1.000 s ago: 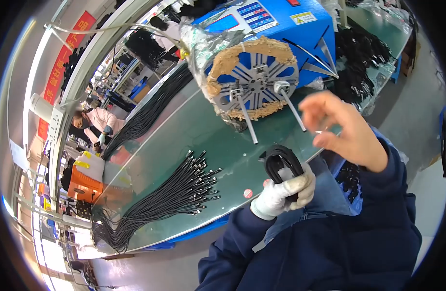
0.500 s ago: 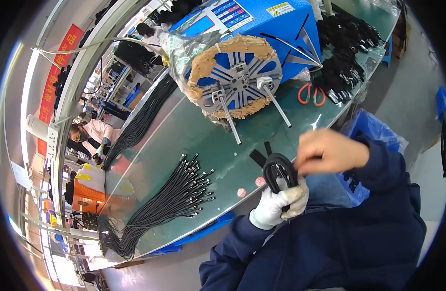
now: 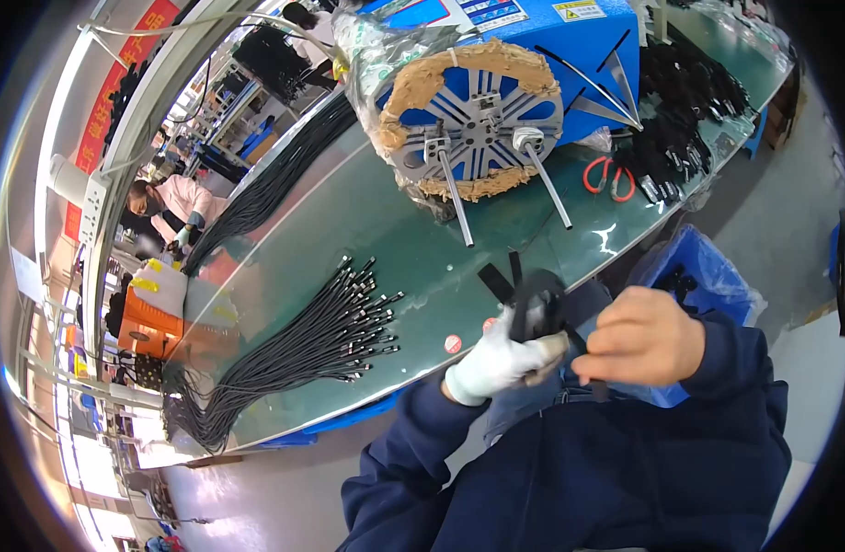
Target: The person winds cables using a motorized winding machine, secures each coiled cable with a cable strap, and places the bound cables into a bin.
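A coiled black cable point(image 3: 539, 296) is held upright near the table's front edge, somewhat smeared by motion. My left hand point(image 3: 503, 361), in a white glove, is closed around the coil's lower part. Just right of it, my bare right hand point(image 3: 645, 339) pinches a black strap point(image 3: 579, 346), which runs from the coil to my fingers, with a dark tail hanging below. Behind the coil, short black strips point(image 3: 497, 281) lie on the table. Further left, a bundle of black cables point(image 3: 294, 345) with metal connector ends is spread out.
A blue machine point(image 3: 588, 55) with a spoked wheel point(image 3: 482, 124) and two protruding rods stands behind. Red-handled scissors point(image 3: 610, 177) and a heap of black cables point(image 3: 675, 129) lie right on the green table point(image 3: 413, 262). A lined blue bin point(image 3: 694, 262) stands right. Another person point(image 3: 170, 202) works far left.
My right hand has moved down and to the right, now drawing a black strap away from the coil. The left hand still grips the coil, shifted slightly left. The camera view has shifted.
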Motion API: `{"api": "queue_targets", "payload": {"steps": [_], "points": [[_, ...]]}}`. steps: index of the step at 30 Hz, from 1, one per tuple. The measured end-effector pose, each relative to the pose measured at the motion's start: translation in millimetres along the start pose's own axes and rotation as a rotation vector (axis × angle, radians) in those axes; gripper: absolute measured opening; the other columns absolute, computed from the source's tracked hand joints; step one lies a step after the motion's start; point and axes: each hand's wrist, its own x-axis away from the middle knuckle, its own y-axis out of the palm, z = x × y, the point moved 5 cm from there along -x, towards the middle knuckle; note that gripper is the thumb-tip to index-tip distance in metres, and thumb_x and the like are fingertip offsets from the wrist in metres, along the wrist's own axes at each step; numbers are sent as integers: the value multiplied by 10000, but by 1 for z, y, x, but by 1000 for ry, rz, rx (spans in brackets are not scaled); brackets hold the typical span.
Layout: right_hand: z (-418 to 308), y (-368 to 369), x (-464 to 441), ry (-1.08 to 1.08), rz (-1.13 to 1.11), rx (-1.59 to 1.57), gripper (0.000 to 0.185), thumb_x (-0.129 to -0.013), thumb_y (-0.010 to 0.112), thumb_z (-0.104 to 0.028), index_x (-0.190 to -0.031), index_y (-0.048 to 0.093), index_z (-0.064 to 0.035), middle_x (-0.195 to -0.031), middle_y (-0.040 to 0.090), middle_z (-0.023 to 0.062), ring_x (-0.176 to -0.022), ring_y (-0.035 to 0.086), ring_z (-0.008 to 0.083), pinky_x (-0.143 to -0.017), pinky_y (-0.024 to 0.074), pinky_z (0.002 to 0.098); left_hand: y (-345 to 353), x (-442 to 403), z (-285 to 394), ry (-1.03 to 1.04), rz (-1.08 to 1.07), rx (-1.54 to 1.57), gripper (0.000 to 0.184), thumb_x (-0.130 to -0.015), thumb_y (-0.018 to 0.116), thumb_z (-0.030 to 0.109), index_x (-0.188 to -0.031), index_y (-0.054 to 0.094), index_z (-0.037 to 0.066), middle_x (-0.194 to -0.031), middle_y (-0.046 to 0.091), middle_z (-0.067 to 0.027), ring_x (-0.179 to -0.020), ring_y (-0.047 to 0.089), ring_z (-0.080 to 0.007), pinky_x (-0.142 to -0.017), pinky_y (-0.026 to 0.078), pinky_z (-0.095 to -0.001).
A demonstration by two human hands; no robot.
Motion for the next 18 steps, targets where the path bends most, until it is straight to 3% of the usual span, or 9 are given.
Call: {"api": "queue_targets", "payload": {"steps": [2, 3, 6, 8, 11, 12, 13, 15, 18], "points": [[-8, 6, -14, -33, 28, 143, 159, -691, 656, -114, -848, 647, -92, -949, 615, 39, -839, 598, 183, -671, 463, 300, -4, -4, 5, 406, 199, -795, 217, -729, 647, 131, -895, 602, -3, -627, 580, -137, -560, 590, -276, -543, 471, -370], [-7, 13, -21, 15, -22, 148, 175, -675, 652, -130, -842, 632, -83, -930, 615, 43, -826, 598, 182, -653, 459, 307, 6, -2, 14, 414, 160, -870, 202, -704, 644, 125, -874, 632, 16, -695, 614, -206, -650, 618, -365, -611, 501, -428], [2, 25, -24, 284, -332, -24, 144, -739, 658, -131, -869, 645, -70, -899, 628, 51, -799, 600, 168, -642, 450, 290, 5, -10, 10, 117, -77, -1103, 198, -710, 640, 127, -881, 637, 28, -739, 629, -192, -683, 622, -362, -619, 510, -414], [9, 35, -23, 429, -558, -401, 115, -807, 648, -121, -900, 658, -54, -889, 639, 63, -786, 605, 168, -653, 451, 280, 19, -4, -25, 298, -196, -574, 154, -756, 673, 155, -809, 609, 25, -661, 619, -87, -610, 618, -281, -589, 510, -397], [24, 56, -18, 387, -668, -1293, 144, -910, 588, -117, -961, 650, 2, -868, 634, 83, -782, 603, 195, -693, 464, 302, 48, -1, -65, -88, -764, -166, 198, -827, 678, 174, -969, 621, 48, -824, 598, -47, -756, 588, -138, -698, 499, -299], [28, 59, -18, 323, -689, -1388, 151, -909, 586, -90, -1004, 660, -1, -875, 628, 79, -795, 593, 193, -710, 466, 307, 56, -3, -51, -280, -963, -261, 184, -878, 593, 116, -1031, 600, 14, -933, 608, -79, -854, 600, -166, -808, 486, -312], [32, 55, -20, 248, -635, -1406, 162, -896, 590, -73, -1023, 664, -5, -874, 622, 87, -801, 589, 211, -716, 465, 309, 61, -3, -37, -448, -1174, -388, 196, -928, 507, 58, -1093, 580, -21, -1042, 618, -111, -952, 612, -193, -918, 473, -324], [34, 44, -23, 136, -500, -1280, 181, -862, 602, -60, -1024, 666, -7, -862, 604, 84, -787, 578, 230, -703, 465, 310, 72, 4, -64, -375, -1071, 208, 128, -854, 630, 90, -955, 589, 23, -789, 578, -32, -688, 548, -107, -638, 448, -264], [26, 19, -27, 58, -265, -839, 186, -788, 628, -61, -962, 657, -2, -834, 578, 67, -733, 562, 242, -642, 469, 320, 68, 4, -35, -72, -876, 334, 160, -803, 689, 73, -925, 586, 57, -672, 546, 16, -553, 507, -65, -488, 427, -236]]}}
